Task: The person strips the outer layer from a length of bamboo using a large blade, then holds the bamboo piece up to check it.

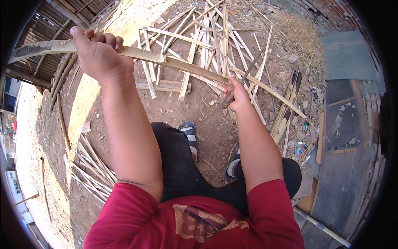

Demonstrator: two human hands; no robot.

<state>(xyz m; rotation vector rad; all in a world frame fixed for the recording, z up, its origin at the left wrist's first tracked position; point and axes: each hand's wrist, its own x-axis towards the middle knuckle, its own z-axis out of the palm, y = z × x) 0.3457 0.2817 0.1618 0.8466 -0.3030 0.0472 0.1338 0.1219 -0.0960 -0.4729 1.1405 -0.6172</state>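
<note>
A long pale bamboo strip (188, 67) crosses in front of me from the far left, with a node near its middle. My left hand (103, 56) is closed around it, fingers wrapped over the top. At the strip's right end, my right hand (238, 96) grips a knife (252, 66) with a dark, narrow blade pointing up and away to the right. The strip's end meets the fingers of that hand; whether they also pinch it is hidden. Beyond, many split bamboo strips (192, 45) lie in a loose, crossing pile on the dirt.
Another bundle of thin strips (92, 172) lies at the left. A cut bamboo pole (166, 86) rests on the ground ahead. Dark split pieces (286, 103) and dry straw (292, 35) are to the right, beside grey panels (342, 116). My sandalled foot (189, 135) stands on the soil.
</note>
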